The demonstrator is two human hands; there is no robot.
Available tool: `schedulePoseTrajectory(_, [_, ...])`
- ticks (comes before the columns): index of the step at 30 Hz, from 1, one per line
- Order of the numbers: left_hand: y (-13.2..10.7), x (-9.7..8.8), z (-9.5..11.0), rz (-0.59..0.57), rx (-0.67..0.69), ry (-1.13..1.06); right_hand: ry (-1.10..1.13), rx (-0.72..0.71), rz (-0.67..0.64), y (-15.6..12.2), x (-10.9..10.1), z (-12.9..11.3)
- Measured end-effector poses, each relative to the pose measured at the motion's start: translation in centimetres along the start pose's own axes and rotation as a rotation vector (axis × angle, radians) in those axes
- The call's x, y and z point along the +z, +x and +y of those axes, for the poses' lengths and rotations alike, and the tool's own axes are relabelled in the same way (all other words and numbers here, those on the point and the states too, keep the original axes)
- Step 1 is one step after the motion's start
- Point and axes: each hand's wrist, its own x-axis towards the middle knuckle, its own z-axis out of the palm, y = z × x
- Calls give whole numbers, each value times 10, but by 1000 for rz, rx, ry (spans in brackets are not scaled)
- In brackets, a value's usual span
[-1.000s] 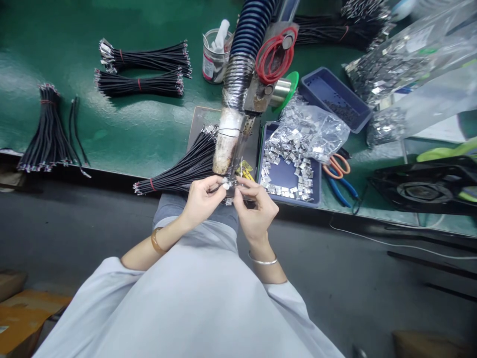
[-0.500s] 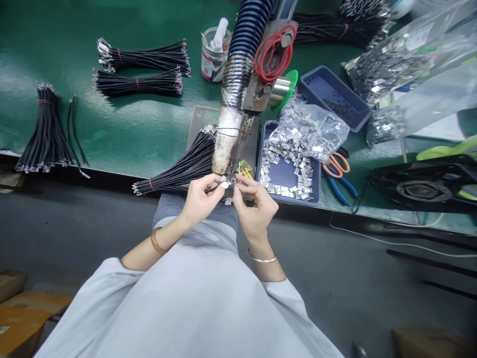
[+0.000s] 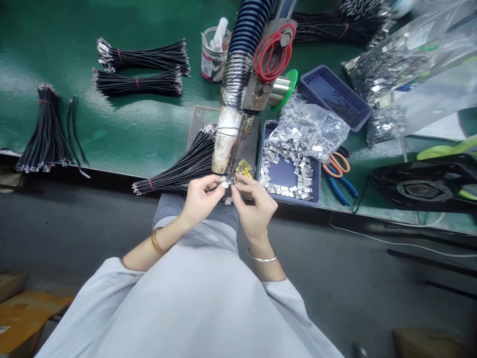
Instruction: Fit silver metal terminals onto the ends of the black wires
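My left hand and my right hand meet at the bench's front edge, both pinched on a small silver metal part held between the fingertips. They sit just under the mouth of a corrugated fume hose. A fanned bundle of black wires lies right behind my left hand. A blue tray of small metal clips lies beside my right hand.
More tied black wire bundles lie on the green mat, another at the left edge. A jar, a red wire coil, a bag of clips, orange and blue cutters and a black fan stand to the right.
My right hand's fingers have drawn in slightly toward the part at my left fingertips. Otherwise both hands stay in place.
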Motion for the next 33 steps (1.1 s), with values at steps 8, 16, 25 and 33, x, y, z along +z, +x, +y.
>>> schedulePoseTrajectory(8, [1, 0, 1, 13, 27, -7, 1, -37, 14, 2, 0, -3])
schedulePoseTrajectory(16, [6, -2, 3, 0, -6, -17, -4, -50, -6, 5, -2, 0])
schedulePoseTrajectory(25, [3, 0, 4, -23, -25, 6, -20, -53, -32, 0, -3, 3])
schedulePoseTrajectory(33, [4, -1, 5, -36, -11, 17, -40, -87, -32, 2, -2, 2])
